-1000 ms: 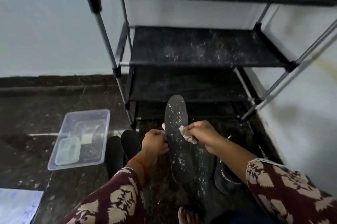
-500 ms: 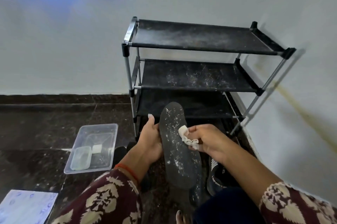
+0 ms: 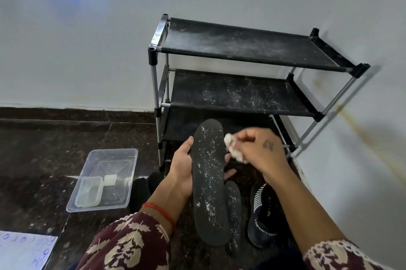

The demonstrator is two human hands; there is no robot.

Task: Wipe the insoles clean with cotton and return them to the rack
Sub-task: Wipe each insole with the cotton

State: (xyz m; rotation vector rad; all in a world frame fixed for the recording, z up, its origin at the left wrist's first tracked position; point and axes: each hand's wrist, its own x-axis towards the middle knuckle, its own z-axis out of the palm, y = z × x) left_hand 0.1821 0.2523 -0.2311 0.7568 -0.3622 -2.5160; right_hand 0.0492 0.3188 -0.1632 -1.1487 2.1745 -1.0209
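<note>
A sheet of paper (image 3: 24, 250) with blue marks is cut off at the lower left. Beyond it on the dark stone floor (image 3: 44, 159) sits a clear plastic tub (image 3: 105, 179) holding a smaller clear box. The left hand (image 3: 183, 168) cradles a long black insole (image 3: 209, 181) from behind, palm up, thumb on its left edge, fingers (image 3: 229, 174) curled past the right edge. The insole is matte, rounded at both ends and speckled white. A second insole (image 3: 234, 210) lies partly hidden beneath it. The right hand (image 3: 258, 153) pinches a fluffy white cotton wad (image 3: 234, 148) at the insole's upper right edge, fingers clamped on it. Behind stands a dusty three-tier black rack (image 3: 241, 91); its lowest shelf is largely hidden. A dark shoe (image 3: 263, 214) rests under the right forearm.
</note>
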